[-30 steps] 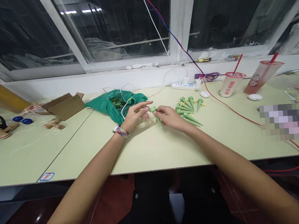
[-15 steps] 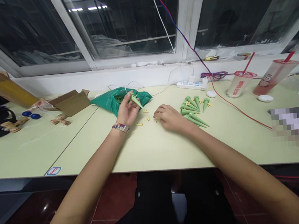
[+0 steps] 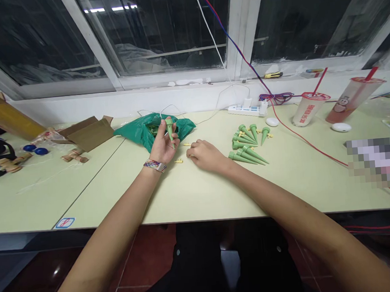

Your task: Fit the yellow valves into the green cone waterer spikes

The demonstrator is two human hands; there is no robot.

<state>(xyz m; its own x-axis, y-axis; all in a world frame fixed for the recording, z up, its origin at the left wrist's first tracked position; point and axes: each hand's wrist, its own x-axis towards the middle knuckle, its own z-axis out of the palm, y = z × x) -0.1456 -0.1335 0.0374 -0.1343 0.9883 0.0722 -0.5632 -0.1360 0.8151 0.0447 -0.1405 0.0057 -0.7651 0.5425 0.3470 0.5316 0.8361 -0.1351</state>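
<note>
Two hands on my screen: left hand (image 3: 164, 146) pinches green plastic spike (image 3: 170, 129) between fingertips, long axis upright; right hand (image 3: 206, 156) lies palm down, loosely curled, nearer spike pile (image 3: 247, 150), just beside yellow pegs (image 3: 179, 161).

**along the windowsill and desk, odds and ends**

two plastic cups (image 3: 308, 109) with red straws stand at the far right, near a white power strip (image 3: 246, 111) against the wall. a red cable (image 3: 311, 143) trails across the desk. further left sit an open cardboard box (image 3: 88, 134), small wooden pieces (image 3: 74, 156) and two blue balls (image 3: 35, 151).
</note>
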